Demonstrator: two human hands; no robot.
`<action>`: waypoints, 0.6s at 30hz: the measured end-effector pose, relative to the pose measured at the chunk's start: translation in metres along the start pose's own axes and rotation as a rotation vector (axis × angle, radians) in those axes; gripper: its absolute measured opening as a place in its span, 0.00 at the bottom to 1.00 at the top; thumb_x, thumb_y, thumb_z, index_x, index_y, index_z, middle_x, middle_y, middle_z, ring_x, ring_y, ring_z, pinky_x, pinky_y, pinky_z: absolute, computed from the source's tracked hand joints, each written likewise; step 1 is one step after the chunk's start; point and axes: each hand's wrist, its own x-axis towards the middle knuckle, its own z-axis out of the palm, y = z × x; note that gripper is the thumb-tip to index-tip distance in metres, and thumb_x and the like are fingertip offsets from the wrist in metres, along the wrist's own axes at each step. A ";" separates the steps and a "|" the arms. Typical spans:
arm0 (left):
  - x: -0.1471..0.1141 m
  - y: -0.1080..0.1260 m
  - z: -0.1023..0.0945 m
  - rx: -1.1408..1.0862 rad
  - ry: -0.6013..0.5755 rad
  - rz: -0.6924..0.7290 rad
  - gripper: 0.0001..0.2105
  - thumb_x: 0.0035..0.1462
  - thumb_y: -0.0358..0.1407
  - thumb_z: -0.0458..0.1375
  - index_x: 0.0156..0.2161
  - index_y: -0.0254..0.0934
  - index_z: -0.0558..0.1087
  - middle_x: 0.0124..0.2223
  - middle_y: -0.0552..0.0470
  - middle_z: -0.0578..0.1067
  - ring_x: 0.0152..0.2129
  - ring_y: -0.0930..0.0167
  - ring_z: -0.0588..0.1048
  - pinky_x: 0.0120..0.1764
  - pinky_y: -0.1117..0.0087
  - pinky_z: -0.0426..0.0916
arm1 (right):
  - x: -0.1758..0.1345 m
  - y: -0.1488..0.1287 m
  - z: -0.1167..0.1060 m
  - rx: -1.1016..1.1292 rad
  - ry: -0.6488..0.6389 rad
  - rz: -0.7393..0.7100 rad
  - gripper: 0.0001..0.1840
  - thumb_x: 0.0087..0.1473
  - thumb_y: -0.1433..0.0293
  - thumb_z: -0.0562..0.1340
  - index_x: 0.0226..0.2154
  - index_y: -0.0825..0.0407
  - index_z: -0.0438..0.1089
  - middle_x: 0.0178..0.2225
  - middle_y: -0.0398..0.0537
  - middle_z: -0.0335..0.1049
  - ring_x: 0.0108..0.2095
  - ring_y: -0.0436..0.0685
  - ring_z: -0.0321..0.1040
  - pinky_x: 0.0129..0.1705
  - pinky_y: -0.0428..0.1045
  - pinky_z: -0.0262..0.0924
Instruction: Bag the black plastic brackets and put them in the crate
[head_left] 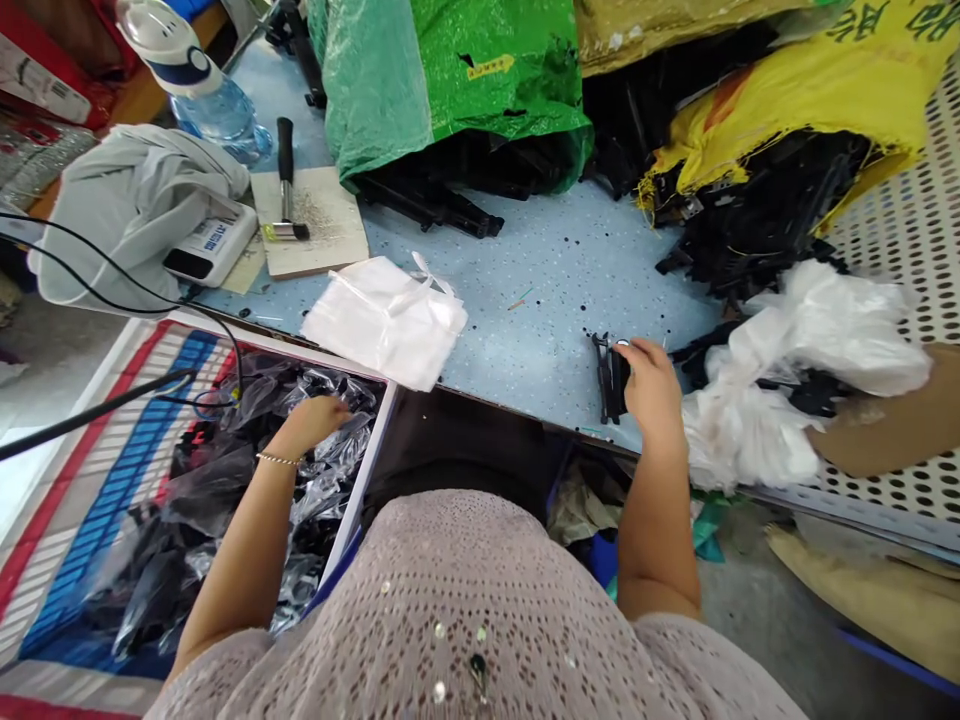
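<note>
Both hands busy, well apart, at the near table edge.
Left hand (313,418) lower left, down in the bin of clear bags (225,500), grip hidden, cannot tell. Right hand (651,385) centre right, fingers curled over black plastic part (609,378) on blue table (555,290). Farther up: white bag (386,318), hammer (286,180), green sack (450,80).

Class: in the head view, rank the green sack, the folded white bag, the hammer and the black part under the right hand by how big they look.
1. green sack
2. folded white bag
3 and 4. hammer and black part look alike; the right hand hides some of the part, so no ranking.
</note>
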 end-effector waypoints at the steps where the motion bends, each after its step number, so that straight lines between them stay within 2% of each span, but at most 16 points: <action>1: -0.002 0.018 -0.005 -0.057 0.022 0.080 0.10 0.53 0.44 0.60 0.30 0.41 0.77 0.25 0.50 0.77 0.25 0.63 0.76 0.34 0.66 0.67 | 0.003 0.010 -0.001 -0.057 -0.065 -0.013 0.31 0.58 0.79 0.49 0.58 0.50 0.74 0.67 0.57 0.62 0.64 0.68 0.63 0.63 0.63 0.61; 3: -0.003 0.063 -0.009 -0.179 0.148 0.276 0.11 0.61 0.45 0.57 0.36 0.42 0.78 0.31 0.50 0.79 0.28 0.65 0.76 0.36 0.67 0.68 | 0.009 0.020 -0.002 -0.147 -0.196 -0.009 0.32 0.57 0.80 0.50 0.59 0.50 0.74 0.70 0.57 0.56 0.61 0.70 0.67 0.59 0.63 0.65; 5: 0.005 0.109 -0.003 -0.213 0.361 0.446 0.09 0.60 0.43 0.60 0.38 0.40 0.76 0.38 0.47 0.79 0.33 0.64 0.76 0.39 0.66 0.70 | 0.012 0.018 -0.002 -0.223 -0.263 0.024 0.30 0.59 0.78 0.52 0.60 0.50 0.73 0.67 0.61 0.59 0.55 0.70 0.72 0.55 0.62 0.67; 6: 0.011 0.129 0.002 -0.179 0.449 0.487 0.09 0.57 0.42 0.64 0.39 0.39 0.75 0.41 0.44 0.78 0.36 0.62 0.76 0.41 0.64 0.70 | 0.013 0.014 -0.004 -0.253 -0.286 0.036 0.29 0.61 0.75 0.52 0.61 0.50 0.73 0.63 0.62 0.63 0.51 0.70 0.74 0.54 0.62 0.67; 8: 0.027 0.154 0.013 -0.074 0.536 0.479 0.09 0.54 0.38 0.66 0.37 0.37 0.74 0.43 0.39 0.76 0.41 0.57 0.75 0.42 0.61 0.70 | 0.010 0.002 -0.007 -0.288 -0.339 0.038 0.24 0.64 0.68 0.55 0.59 0.49 0.74 0.53 0.62 0.70 0.47 0.70 0.74 0.52 0.63 0.67; 10: 0.041 0.161 0.020 -0.034 0.522 0.430 0.03 0.58 0.34 0.62 0.34 0.37 0.73 0.41 0.38 0.75 0.40 0.56 0.75 0.42 0.60 0.70 | 0.005 -0.011 -0.008 -0.284 -0.359 -0.013 0.21 0.65 0.61 0.58 0.55 0.48 0.77 0.50 0.61 0.70 0.50 0.72 0.71 0.52 0.63 0.66; 12: 0.050 0.154 0.018 -0.117 0.466 0.417 0.07 0.61 0.32 0.57 0.31 0.38 0.72 0.38 0.42 0.75 0.37 0.60 0.75 0.41 0.61 0.69 | 0.001 -0.021 -0.004 -0.218 -0.333 -0.089 0.20 0.65 0.58 0.58 0.51 0.50 0.77 0.54 0.61 0.68 0.56 0.73 0.66 0.55 0.63 0.65; 15: 0.054 0.137 0.009 -0.398 0.381 0.364 0.06 0.57 0.35 0.61 0.29 0.39 0.73 0.31 0.49 0.75 0.30 0.66 0.74 0.37 0.65 0.68 | 0.002 -0.030 0.012 -0.058 -0.364 -0.127 0.19 0.65 0.62 0.57 0.53 0.53 0.71 0.56 0.62 0.67 0.59 0.70 0.64 0.58 0.62 0.63; 18: 0.055 0.129 0.004 -0.685 0.311 0.234 0.09 0.49 0.39 0.68 0.29 0.38 0.74 0.27 0.54 0.74 0.24 0.71 0.70 0.29 0.69 0.64 | 0.011 -0.037 0.029 0.029 -0.436 -0.102 0.26 0.61 0.62 0.62 0.59 0.53 0.64 0.56 0.62 0.68 0.59 0.71 0.63 0.57 0.63 0.62</action>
